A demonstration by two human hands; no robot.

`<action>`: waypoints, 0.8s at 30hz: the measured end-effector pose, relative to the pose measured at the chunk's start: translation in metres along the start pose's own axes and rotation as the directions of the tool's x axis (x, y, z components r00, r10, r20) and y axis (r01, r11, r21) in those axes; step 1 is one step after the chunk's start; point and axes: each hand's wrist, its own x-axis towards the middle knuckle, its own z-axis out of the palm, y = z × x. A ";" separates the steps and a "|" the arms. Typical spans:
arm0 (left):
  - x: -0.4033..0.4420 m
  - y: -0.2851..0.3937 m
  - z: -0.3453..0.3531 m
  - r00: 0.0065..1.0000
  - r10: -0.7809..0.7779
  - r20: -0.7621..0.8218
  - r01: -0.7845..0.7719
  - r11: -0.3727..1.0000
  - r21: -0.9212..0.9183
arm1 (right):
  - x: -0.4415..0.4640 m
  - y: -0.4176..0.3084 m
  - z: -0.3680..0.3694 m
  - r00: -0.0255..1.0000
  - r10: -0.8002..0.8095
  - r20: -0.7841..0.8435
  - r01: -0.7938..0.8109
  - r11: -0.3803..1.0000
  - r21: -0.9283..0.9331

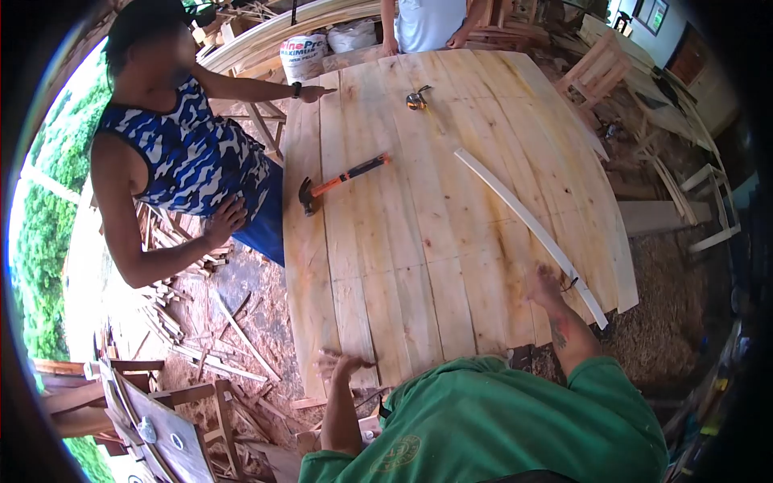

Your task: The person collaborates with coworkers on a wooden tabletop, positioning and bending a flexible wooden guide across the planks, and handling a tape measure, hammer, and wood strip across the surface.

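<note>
Cloth (515, 427), green and close, fills the bottom and hides part of the near edge from us. Just past it we have the left hand (342, 364), fingers spread and gripping nothing, at the near-left part of the plank tabletop (403, 217); whether the palm presses the wood, we can't tell. Well apart from it, the right hand (543, 283) is just beside the pale strip (523, 217), too blurred for us to say whether its fingers curl or lie flat. That strip lies aslant on the tabletop's right side; we'd judge it light and springy, likely to whip if raised by one tip, so we'd take it near the middle. The tabletop itself looks stiff and heavy, one to hold by its outer edges, its underside hidden from us. Farther up, the hammer (342, 179) seems head-heavy, best taken by the handle; beyond sits the tape measure (416, 100), its blade too faint to follow. Out past the far edge, another person (431, 24) is cut off at the top.
</note>
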 end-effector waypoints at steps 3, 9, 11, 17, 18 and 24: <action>0.001 -0.002 0.006 1.000 0.002 0.001 -0.002 1.000 -0.008 | 0.000 0.001 0.010 1.000 0.016 -0.006 -0.016 1.000 -0.015; 0.005 -0.006 0.011 1.000 0.005 0.001 -0.005 1.000 -0.017 | -0.012 -0.010 -0.002 0.998 0.029 0.061 -0.031 0.999 0.030; 0.006 -0.007 0.013 1.000 0.003 -0.003 -0.003 1.000 -0.018 | -0.014 -0.007 0.010 1.000 0.005 0.003 -0.005 1.000 -0.021; 0.009 -0.011 0.017 1.000 0.006 0.003 -0.006 1.000 -0.020 | -0.016 -0.009 0.012 0.999 0.000 -0.041 -0.004 0.996 -0.088; 0.009 -0.012 0.016 1.000 0.007 0.004 -0.006 1.000 -0.019 | -0.018 -0.012 0.008 0.999 0.037 0.001 -0.036 0.996 -0.075; 0.010 -0.017 0.020 1.000 0.005 0.017 -0.005 0.999 -0.031 | -0.022 -0.013 0.011 0.999 0.031 -0.027 -0.034 0.993 -0.111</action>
